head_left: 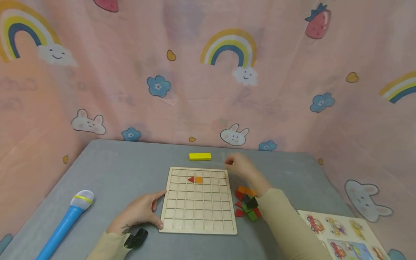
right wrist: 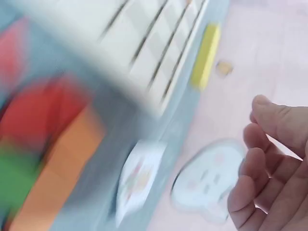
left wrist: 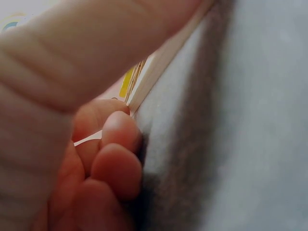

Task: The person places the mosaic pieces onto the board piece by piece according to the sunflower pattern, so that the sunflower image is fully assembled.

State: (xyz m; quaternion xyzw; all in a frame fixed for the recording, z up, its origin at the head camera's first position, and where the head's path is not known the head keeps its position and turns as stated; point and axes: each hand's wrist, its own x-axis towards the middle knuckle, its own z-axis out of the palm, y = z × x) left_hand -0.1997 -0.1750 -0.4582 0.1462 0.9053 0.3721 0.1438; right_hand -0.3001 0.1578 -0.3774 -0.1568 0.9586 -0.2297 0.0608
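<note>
A wooden grid board (head_left: pixel 199 216) lies flat on the table. Near its top, a red triangular piece (head_left: pixel 191 179) and an orange square (head_left: pixel 199 180) sit side by side in the grid. My left hand (head_left: pixel 139 213) rests at the board's left side, thumb by the lower left corner and index fingertip higher along the edge; its other fingers are loosely bent. Past the board's upper right corner, my right hand (head_left: pixel 242 167) is raised with loosely bent fingers. Nothing shows between its thumb and fingers (right wrist: pixel 252 168) in the right wrist view.
Right of the board lies a pile of red, orange, green and black blocks (head_left: pixel 251 215), partly behind my forearm. A yellow bar (head_left: pixel 200 156) lies beyond the board. A small white printed piece (right wrist: pixel 139 183) lies near its corner. A toy microphone (head_left: pixel 69 218) and a picture sheet (head_left: pixel 338 225) flank everything.
</note>
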